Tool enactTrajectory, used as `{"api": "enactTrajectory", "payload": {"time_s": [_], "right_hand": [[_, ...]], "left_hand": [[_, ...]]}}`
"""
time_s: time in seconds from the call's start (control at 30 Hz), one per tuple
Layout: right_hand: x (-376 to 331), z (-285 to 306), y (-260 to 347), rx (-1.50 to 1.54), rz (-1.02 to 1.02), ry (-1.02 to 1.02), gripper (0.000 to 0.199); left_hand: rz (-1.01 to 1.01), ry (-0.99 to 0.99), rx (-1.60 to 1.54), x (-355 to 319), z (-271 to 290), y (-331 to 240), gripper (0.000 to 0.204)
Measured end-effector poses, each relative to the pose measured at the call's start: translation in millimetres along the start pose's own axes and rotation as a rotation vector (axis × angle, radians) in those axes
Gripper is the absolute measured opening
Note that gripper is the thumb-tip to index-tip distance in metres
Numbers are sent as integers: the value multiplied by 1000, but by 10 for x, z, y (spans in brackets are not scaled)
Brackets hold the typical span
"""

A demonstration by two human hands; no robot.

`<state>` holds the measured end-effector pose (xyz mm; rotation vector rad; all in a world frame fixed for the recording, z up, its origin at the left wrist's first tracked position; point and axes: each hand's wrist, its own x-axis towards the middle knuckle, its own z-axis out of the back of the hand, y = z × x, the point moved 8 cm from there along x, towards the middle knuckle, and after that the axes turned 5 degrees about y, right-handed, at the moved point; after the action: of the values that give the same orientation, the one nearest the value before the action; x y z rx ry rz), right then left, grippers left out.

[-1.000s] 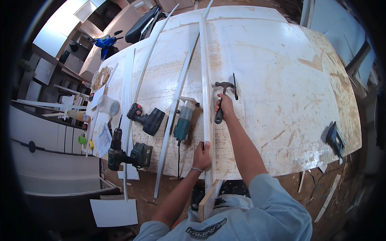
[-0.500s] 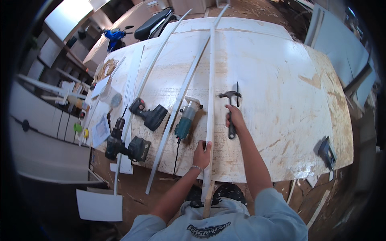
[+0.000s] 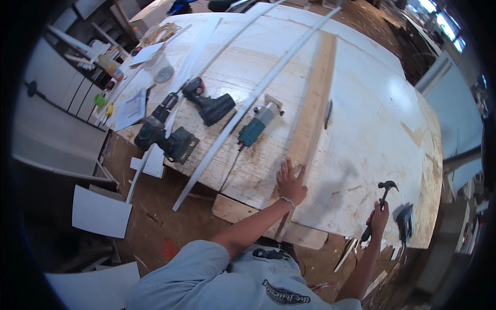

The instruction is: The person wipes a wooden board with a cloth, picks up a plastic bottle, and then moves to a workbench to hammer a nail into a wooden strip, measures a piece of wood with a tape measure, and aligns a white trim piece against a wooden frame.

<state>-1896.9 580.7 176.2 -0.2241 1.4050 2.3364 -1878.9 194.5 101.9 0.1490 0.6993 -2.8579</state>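
Note:
My left hand (image 3: 291, 182) lies with its fingers spread on the near part of a long, narrow wooden board (image 3: 313, 98). The board's broad brown face is up, and its near end reaches past the table edge toward my body. Off to the right, above the tabletop, my right hand (image 3: 378, 219) grips a claw hammer (image 3: 385, 192) by its dark handle, head upward and apart from the board. Beside the board's right edge rests a slim dark pen-like thing (image 3: 328, 114). A teal and clear trim router (image 3: 257, 125) stands left of the board.
On the white, stained worktable (image 3: 372, 134) lie a long white strip (image 3: 248, 106), a cordless drill (image 3: 163, 132) and another cordless tool (image 3: 207, 101). A dark power tool (image 3: 405, 225) sits at the right edge. A clear tub (image 3: 159, 68) and papers (image 3: 132, 109) are at the left.
The board has gone from showing a narrow pale edge to lying with its broad brown face up. My left hand has flattened onto it. My right hand has carried the hammer rightward. The view has shifted.

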Motion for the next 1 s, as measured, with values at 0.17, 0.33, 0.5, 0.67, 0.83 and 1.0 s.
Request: {"api": "enactTrajectory", "payload": {"time_s": [0.17, 0.33, 0.5, 0.67, 0.83, 1.0], "right_hand": [[1, 124, -1019, -270, -8, -191, 40], [-146, -233, -793, -441, 11, -188, 50], [-128, -447, -695, -643, 181, -306, 45], [-106, -521, -624, -622, 225, -388, 40], [-110, -559, -603, -668, 237, -393, 39], [-122, -522, -629, -678, 212, -422, 39]], "left_hand": [[-29, 4, 4, -21, 36, -14, 90], [67, -64, -112, -105, 41, 143, 112], [93, -20, -125, -54, 25, 67, 114], [84, -49, -125, 18, -7, 109, 108], [69, -73, -118, -37, 16, 130, 111], [-76, -41, -358, 15, 217, 431, 124]]}}
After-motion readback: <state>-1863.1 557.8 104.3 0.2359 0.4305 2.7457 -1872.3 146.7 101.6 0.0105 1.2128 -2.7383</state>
